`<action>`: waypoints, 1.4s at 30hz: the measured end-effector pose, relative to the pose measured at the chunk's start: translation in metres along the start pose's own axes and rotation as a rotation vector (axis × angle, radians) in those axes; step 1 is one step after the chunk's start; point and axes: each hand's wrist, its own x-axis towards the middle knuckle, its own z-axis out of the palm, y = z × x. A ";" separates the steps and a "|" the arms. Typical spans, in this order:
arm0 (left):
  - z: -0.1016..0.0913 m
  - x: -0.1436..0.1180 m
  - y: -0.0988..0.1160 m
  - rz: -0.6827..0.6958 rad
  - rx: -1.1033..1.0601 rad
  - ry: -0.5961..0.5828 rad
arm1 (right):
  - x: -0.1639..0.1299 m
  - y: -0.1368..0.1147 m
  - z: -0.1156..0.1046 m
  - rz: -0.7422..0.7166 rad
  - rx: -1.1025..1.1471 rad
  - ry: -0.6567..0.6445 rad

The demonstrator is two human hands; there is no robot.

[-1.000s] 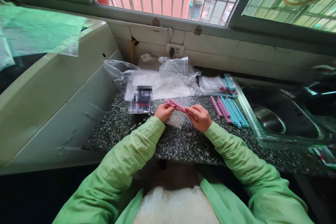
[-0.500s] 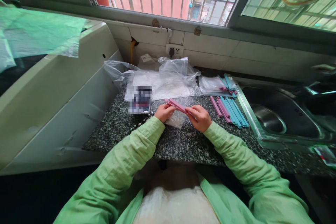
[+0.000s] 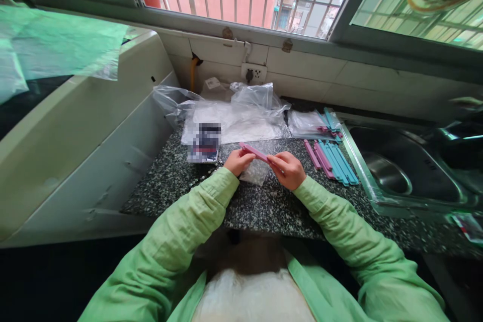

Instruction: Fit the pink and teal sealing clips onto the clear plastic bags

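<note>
Pink strip (image 3: 255, 152) sits at frame centre, left hand (image 3: 237, 162) pinching its upper-left end, right hand (image 3: 290, 169) pinching its lower-right end (fingertip contact partly hidden), so light, even pressure from both sides should steady it best.

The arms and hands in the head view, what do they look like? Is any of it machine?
No machine parts or cables show: these are a person's arms. A wrinkled, light green fabric left sleeve and matching right sleeve end in plain cuffs near the wrists. The left hand and right hand wear no gloves.
</note>
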 end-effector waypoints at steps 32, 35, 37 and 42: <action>-0.005 0.002 0.001 0.100 0.018 0.114 | 0.006 -0.010 -0.006 -0.130 -0.219 -0.078; -0.006 0.003 0.000 0.118 0.037 0.121 | 0.005 -0.012 -0.006 -0.103 -0.161 -0.082; -0.007 0.003 -0.002 0.139 0.058 0.098 | 0.005 -0.012 -0.006 -0.025 -0.084 -0.047; -0.007 0.005 -0.011 0.157 0.119 -0.040 | 0.010 -0.009 -0.005 0.322 0.199 0.051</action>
